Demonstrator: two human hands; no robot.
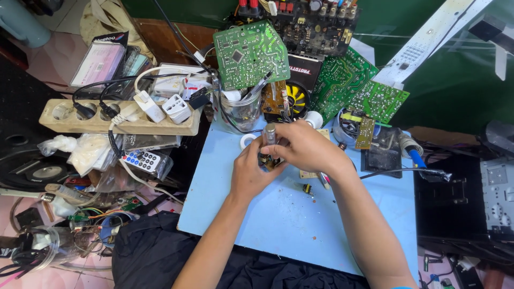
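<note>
Both hands meet over the far part of a light blue work board [278, 214]. My left hand [251, 174] grips a small dark electronic part [266, 159] from below. My right hand [302, 147] closes over the same part from the right, holding a slim metal-tipped tool [269, 132] that stands upright between the hands. What the part is stays mostly hidden by the fingers. A tiny yellow-black component [307, 188] lies loose on the board just under my right wrist.
Green circuit boards [250, 52] lean behind a clear cup [242, 111]. A beige power strip [118, 120] with plugs and a remote [142, 159] lie left. A soldering iron with blue handle [416, 156] rests right, beside a black stand [381, 155]. A white ring [247, 140] lies near my left hand.
</note>
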